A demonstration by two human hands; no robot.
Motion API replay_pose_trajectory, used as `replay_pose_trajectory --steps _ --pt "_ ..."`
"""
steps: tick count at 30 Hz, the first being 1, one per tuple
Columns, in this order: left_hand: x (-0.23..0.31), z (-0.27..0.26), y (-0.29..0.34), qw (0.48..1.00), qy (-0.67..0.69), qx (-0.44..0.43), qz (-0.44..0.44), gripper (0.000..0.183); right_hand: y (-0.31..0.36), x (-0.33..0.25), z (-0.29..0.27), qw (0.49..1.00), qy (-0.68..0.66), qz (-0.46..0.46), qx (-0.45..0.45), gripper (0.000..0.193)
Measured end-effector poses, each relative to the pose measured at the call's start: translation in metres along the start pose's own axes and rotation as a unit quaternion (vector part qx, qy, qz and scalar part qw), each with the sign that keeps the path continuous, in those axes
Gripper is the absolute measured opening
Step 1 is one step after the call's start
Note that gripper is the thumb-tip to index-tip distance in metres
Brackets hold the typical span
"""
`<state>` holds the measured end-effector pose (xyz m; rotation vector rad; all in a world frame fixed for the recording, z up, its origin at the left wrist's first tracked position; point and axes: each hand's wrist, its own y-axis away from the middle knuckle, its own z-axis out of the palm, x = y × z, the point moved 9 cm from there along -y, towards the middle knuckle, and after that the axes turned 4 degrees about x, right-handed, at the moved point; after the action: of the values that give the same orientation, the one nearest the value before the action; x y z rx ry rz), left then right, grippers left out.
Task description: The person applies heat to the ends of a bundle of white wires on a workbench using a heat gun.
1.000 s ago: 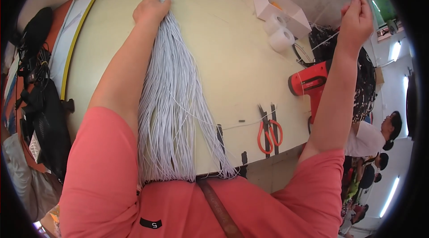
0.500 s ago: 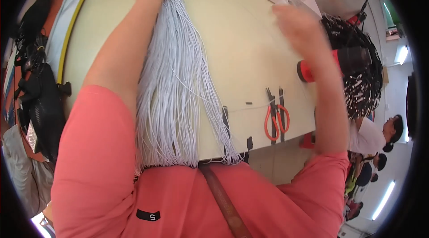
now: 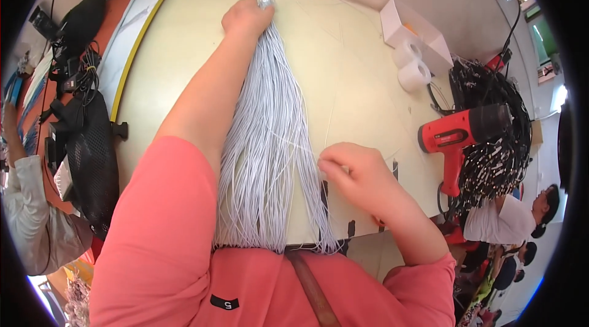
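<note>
A long bundle of thin white wires (image 3: 261,137) lies down the table, its gathered end at the far side and its loose ends fanning out at the near edge. Close to that gathered end, my left hand (image 3: 247,18) is closed around the bundle. Right of the wires, my right hand (image 3: 359,173) pinches the end of a single thin white strand (image 3: 294,144), which runs across the bundle. Under my right wrist a bit of orange scissor handle (image 3: 379,224) shows; the rest of the scissors is hidden.
On the right are a red heat gun (image 3: 451,137), a heap of black cables (image 3: 497,149), two white rolls (image 3: 414,75) and an open white box (image 3: 399,23). A yellow-edged white board (image 3: 132,38) and black mesh bag (image 3: 92,155) lie left. People sit far right.
My right hand has come from beside the white box down to the bundle's right side and now covers most of the scissors. My left hand still holds the gathered end. The view has shifted.
</note>
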<state>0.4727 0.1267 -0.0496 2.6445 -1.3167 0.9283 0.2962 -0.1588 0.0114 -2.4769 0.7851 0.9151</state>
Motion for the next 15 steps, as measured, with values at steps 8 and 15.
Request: replay_pose_trajectory --steps 8,15 --pt "-0.003 -0.002 -0.001 1.0 0.013 -0.01 -0.014 0.054 0.011 0.017 -0.003 0.937 -0.227 0.254 -0.076 0.016" --pt "0.002 -0.003 -0.001 1.0 -0.011 -0.02 -0.015 0.047 0.024 -0.011 -0.001 0.989 0.082 0.071 -0.097 0.015"
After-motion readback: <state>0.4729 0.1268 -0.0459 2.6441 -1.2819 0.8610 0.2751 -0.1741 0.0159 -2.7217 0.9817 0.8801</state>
